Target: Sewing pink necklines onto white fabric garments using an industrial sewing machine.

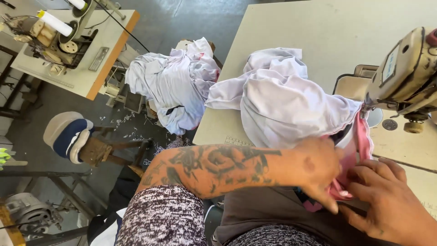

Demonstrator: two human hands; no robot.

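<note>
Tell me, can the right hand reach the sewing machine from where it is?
Probably yes. The right hand rests at the pink trim, just below the sewing machine. Only bare table lies between them, and the white cloth is bunched off to the left, so the way looks free.

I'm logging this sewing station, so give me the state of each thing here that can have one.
left hand: pinching the pink trim, fingers closed on it
right hand: fingers resting on the pink trim
pink trim: fed up to the sewing machine
white garment: bunched on the table
sewing machine: garment at its needle end
pile of white fabric: heaped beside the table
</note>
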